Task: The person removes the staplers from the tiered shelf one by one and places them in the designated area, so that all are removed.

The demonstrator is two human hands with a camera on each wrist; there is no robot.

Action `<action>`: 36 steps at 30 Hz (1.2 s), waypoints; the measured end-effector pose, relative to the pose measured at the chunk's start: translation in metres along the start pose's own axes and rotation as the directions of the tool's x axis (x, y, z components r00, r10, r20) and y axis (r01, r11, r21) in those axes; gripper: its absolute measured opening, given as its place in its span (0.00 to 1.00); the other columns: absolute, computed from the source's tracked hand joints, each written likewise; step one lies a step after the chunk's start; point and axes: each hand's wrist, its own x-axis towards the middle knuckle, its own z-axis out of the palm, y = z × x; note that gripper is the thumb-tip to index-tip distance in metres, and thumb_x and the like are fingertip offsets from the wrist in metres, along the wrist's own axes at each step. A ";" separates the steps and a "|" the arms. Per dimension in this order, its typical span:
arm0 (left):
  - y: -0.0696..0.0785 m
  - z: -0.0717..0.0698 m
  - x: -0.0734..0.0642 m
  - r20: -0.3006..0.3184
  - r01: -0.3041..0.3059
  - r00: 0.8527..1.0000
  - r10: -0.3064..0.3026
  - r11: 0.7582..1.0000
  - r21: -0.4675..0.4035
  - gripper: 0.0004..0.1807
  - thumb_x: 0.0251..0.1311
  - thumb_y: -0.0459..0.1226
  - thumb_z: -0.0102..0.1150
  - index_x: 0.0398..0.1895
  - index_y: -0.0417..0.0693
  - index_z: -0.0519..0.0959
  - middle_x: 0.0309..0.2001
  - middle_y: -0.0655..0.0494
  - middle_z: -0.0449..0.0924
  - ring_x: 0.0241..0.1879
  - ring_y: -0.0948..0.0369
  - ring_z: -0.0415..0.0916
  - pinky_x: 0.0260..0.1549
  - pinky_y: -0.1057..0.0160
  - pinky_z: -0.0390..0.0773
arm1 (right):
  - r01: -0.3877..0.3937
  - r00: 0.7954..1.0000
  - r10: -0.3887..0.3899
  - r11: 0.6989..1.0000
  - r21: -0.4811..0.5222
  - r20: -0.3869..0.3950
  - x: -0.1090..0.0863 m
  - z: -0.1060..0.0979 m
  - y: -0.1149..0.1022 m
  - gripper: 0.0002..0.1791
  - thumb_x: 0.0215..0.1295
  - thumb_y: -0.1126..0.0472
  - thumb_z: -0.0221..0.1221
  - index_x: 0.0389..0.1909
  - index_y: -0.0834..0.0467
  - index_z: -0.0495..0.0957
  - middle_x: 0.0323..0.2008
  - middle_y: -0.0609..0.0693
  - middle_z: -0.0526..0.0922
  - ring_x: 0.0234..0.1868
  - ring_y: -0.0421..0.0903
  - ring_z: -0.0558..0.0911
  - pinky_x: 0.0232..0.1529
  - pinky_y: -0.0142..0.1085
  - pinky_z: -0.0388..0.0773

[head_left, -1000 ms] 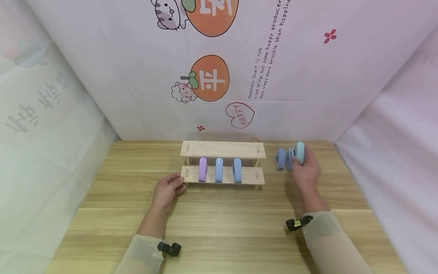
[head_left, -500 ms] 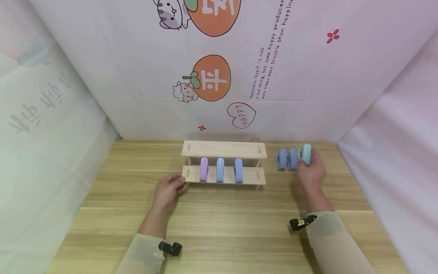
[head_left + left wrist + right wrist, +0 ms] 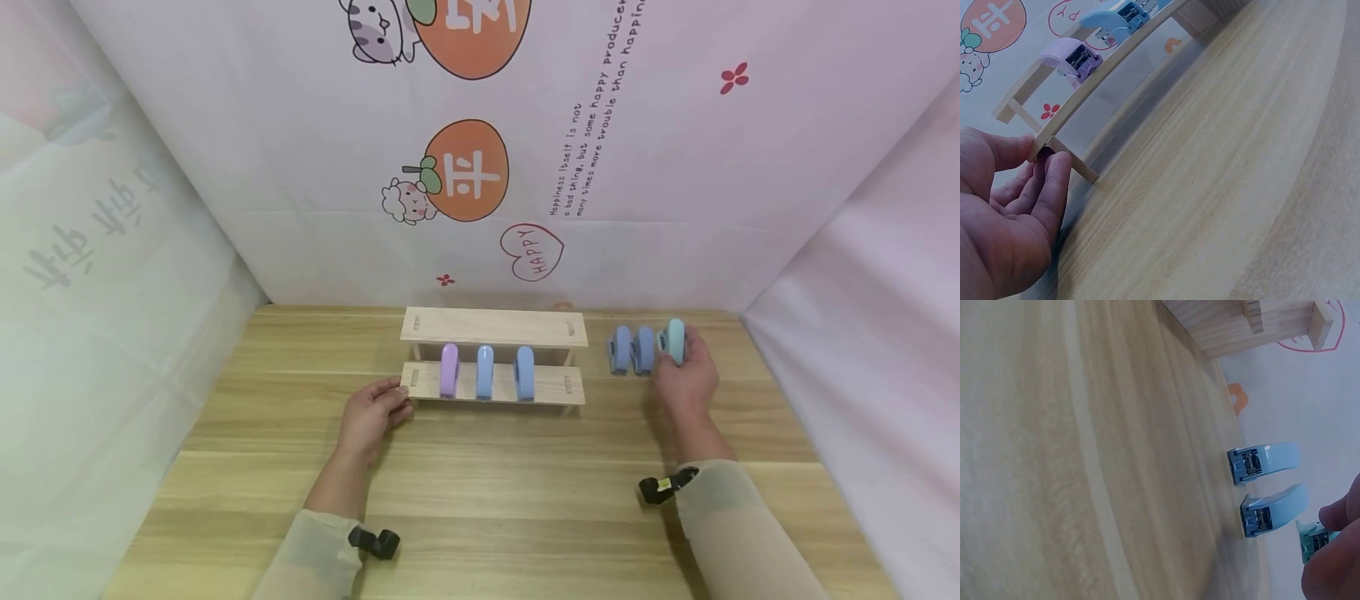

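In the head view my left hand pinches the left end of a two-step wooden shelf, thumb on the lower board and fingers bent beneath it. Three small lever-style hole punches stand on that lower board: a purple hole punch, a light blue hole punch and another blue hole punch. Right of the shelf my right hand grips a mint green hole punch by its sides. Two more blue hole punches stand side by side on the table, just left of it.
The shelf's bare upper board lies behind the lower one, close to the white printed back sheet. White sheets also flank the wooden table on both sides. Each sleeve carries a black wrist camera.
My right hand has moved slightly right and nearer with the mint green hole punch, opening a gap to the two blue ones. My left hand keeps its hold on the shelf.
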 end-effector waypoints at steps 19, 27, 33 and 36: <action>-0.003 0.000 0.002 0.010 0.011 1.000 -0.011 1.000 0.002 0.21 0.70 0.30 0.61 0.63 0.30 0.75 0.57 0.37 0.79 0.46 0.53 0.84 0.51 0.59 0.89 | -0.151 0.986 0.145 0.985 0.084 0.081 0.007 0.004 0.016 0.39 0.77 0.63 0.52 0.84 0.44 0.50 0.82 0.48 0.52 0.80 0.49 0.53 0.83 0.45 0.48; -0.002 -0.001 0.001 0.004 0.014 1.000 -0.014 1.000 -0.004 0.20 0.70 0.30 0.61 0.62 0.30 0.76 0.55 0.38 0.80 0.46 0.53 0.84 0.51 0.59 0.89 | -0.217 0.970 0.204 0.972 0.092 0.130 0.010 0.005 0.021 0.39 0.79 0.61 0.50 0.84 0.41 0.46 0.83 0.45 0.47 0.81 0.48 0.50 0.83 0.47 0.47; -0.002 -0.001 0.001 0.004 0.015 1.000 -0.015 1.000 0.003 0.20 0.70 0.30 0.61 0.62 0.31 0.76 0.55 0.38 0.80 0.45 0.54 0.84 0.51 0.59 0.89 | -0.193 0.973 0.187 0.981 0.035 0.132 0.014 0.004 0.026 0.38 0.80 0.61 0.49 0.84 0.43 0.46 0.83 0.48 0.48 0.81 0.51 0.50 0.83 0.49 0.47; -0.001 -0.001 0.001 0.004 0.011 1.000 -0.011 1.000 0.003 0.20 0.70 0.31 0.61 0.62 0.31 0.76 0.56 0.38 0.79 0.46 0.53 0.84 0.51 0.59 0.89 | -0.189 0.974 0.184 0.982 0.027 0.131 0.016 0.005 0.027 0.38 0.80 0.61 0.49 0.84 0.44 0.46 0.83 0.48 0.48 0.81 0.51 0.51 0.83 0.49 0.48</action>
